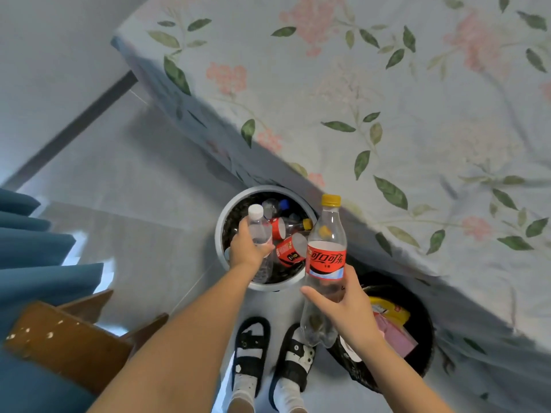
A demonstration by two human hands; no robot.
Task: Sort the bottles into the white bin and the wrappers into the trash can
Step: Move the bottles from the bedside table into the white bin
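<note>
Grey floor tiles beside the bed's edge carry the white bin (238,286). My left hand (249,248) grips a water bottle (258,226) over it; right hand (347,305) grips a cola bottle (326,257) beside its rim. I'd lower both before letting go, avoiding the trash can (423,347).

Two hands in view, left hand (249,248) and right hand (347,308), one bottle each: a clear white-capped bottle (260,231) and a yellow-capped cola bottle (325,263). One white bin (226,216) with at least three bottles inside, exact count unclear. One black trash can (423,332) holding a few wrappers (390,323). Two sandals (250,347)
</note>
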